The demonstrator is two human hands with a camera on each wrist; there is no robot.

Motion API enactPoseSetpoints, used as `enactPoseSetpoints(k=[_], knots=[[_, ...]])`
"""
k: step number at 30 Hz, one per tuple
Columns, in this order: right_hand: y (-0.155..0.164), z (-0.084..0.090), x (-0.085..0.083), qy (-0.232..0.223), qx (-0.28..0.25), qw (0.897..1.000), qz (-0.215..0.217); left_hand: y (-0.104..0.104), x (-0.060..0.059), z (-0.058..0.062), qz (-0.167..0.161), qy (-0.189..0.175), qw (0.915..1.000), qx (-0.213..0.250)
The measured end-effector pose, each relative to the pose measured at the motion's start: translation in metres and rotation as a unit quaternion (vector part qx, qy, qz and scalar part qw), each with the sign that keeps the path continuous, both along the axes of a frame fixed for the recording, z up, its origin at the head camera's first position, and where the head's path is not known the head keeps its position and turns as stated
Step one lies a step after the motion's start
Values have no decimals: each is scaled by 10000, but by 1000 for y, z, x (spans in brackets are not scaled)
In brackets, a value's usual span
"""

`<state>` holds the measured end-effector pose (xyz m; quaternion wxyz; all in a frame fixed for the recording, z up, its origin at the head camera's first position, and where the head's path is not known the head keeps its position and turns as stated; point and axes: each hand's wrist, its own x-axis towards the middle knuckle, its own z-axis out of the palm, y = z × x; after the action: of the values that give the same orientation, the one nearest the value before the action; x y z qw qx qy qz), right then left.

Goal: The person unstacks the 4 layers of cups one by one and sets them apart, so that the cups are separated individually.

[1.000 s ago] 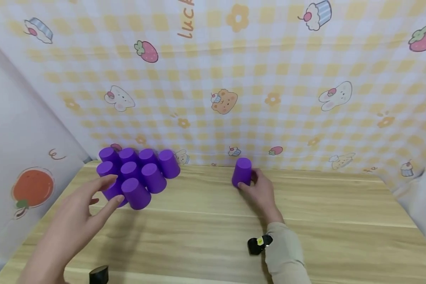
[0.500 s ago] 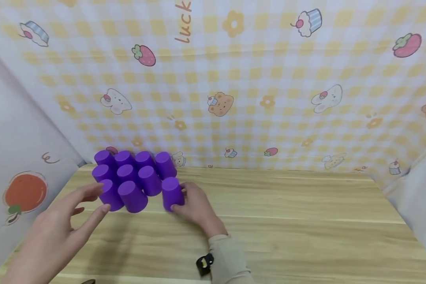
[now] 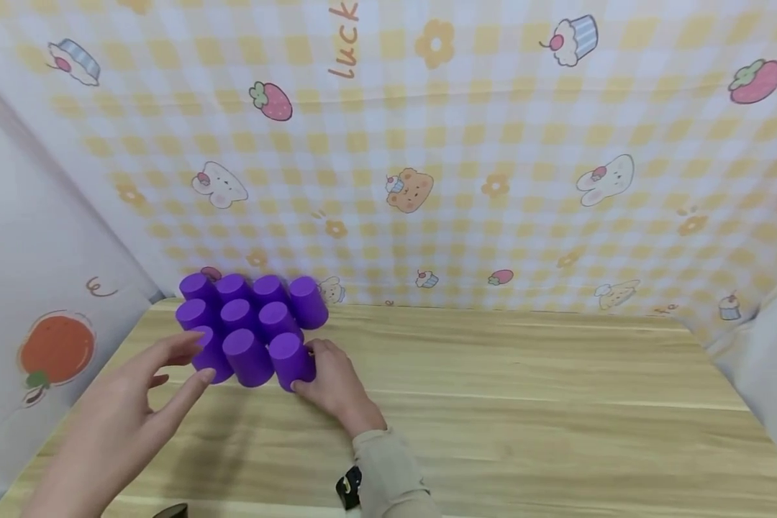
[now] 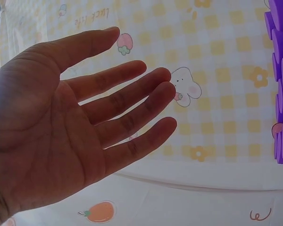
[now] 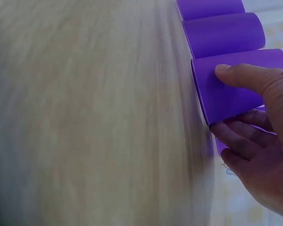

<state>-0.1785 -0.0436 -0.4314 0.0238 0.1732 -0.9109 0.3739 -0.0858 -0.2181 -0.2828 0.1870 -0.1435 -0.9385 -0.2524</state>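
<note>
Wooden table (image 3: 492,403): right hand (image 3: 333,385) grips the tenth purple cup (image 3: 291,360) against the cluster (image 3: 239,316); left hand (image 3: 136,403) hovers open.

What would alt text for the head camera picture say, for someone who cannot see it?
A person's right hand holds an upside-down purple plastic cup against a tight cluster of matching purple cups at the back left of a pale wooden table. The open left hand hovers beside the cluster, before a yellow checked cartoon backdrop.
</note>
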Motion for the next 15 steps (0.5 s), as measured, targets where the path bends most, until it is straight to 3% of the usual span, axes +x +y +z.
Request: enactPoseSetpoints(k=[8,15], knots=[[-11,-2,2,167,326,9992,-156,-2,0,-1,87,-73,9999,14],[3,7,3,-223,259,9994,-62,0,-4,-5,-62,-191,9998,84]])
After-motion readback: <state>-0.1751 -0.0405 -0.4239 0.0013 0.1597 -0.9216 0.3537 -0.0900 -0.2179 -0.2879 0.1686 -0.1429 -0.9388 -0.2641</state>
